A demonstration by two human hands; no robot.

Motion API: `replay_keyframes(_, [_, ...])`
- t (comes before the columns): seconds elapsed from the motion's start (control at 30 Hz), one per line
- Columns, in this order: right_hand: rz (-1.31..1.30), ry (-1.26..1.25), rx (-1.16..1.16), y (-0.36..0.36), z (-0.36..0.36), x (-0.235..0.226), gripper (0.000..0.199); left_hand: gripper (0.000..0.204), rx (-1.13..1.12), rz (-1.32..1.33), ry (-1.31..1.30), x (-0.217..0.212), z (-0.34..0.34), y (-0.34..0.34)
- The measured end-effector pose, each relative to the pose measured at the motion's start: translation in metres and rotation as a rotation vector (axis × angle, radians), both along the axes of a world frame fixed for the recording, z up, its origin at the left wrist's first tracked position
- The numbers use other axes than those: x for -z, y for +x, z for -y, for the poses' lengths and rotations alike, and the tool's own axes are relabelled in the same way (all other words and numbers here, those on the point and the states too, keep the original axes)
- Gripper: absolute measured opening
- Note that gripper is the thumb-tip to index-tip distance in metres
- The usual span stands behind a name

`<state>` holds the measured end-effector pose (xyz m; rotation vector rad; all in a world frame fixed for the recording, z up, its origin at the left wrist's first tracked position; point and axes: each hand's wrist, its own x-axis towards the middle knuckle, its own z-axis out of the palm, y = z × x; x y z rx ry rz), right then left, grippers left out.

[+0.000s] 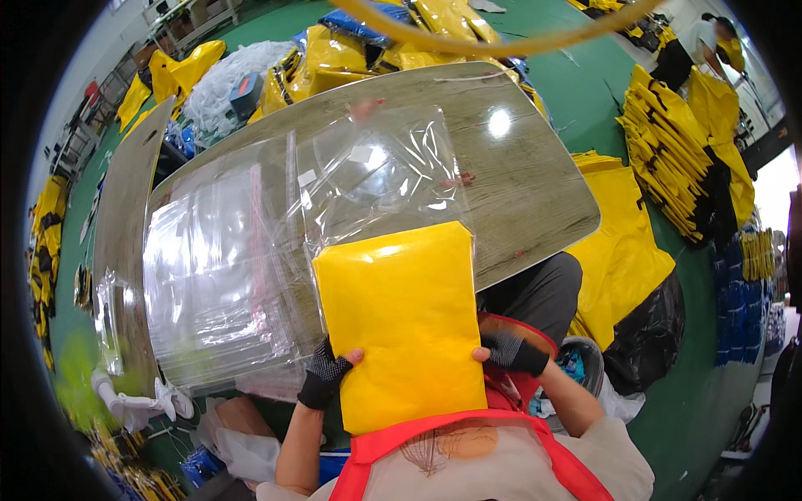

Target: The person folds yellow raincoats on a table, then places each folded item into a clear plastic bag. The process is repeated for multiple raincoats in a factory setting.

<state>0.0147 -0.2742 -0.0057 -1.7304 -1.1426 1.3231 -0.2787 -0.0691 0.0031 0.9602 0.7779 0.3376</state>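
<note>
A flat, folded yellow packet [399, 326] spans from my lap onto the near edge of the table. My left hand [326, 373] grips its left edge, thumb on top. My right hand [511, 351] pinches the opposite edge the same way. Both wear dark fingerless gloves with light dots. Around the packet's far end lies a clear plastic bag [380, 179], its sides running down along the packet's edges; how far it reaches is hard to tell. Left of it lies a stack of clear bags [209, 275].
The wood-patterned table [535, 192] has a rounded right corner. Folded yellow pieces [622, 242] lie at its right, beside a black plastic bag [647, 342]. More yellow bundles [668, 150] stand beyond. A bin [589, 363] is by my right elbow. Another person [706, 46] bends at the far right.
</note>
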Motion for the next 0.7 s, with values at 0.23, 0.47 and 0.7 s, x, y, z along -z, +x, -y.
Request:
replay_keyframes(0.23, [-0.570, 0.098, 0.375, 0.019, -0.076, -0.016, 0.053, 0.051, 0.265, 0.086, 0.173, 0.002, -0.024, 0.001])
replay_keyframes(0.47, [-0.636, 0.271, 0.132, 0.010, -0.016, -0.037, 0.063, 0.056, 0.164, 0.141, 0.123, -0.034, -0.019, 0.048])
replay_keyframes(0.7, [-0.509, 0.281, 0.235, -0.038, 0.009, -0.018, 0.056, 0.058, 0.110, 0.239, 0.010, -0.025, -0.033, 0.039])
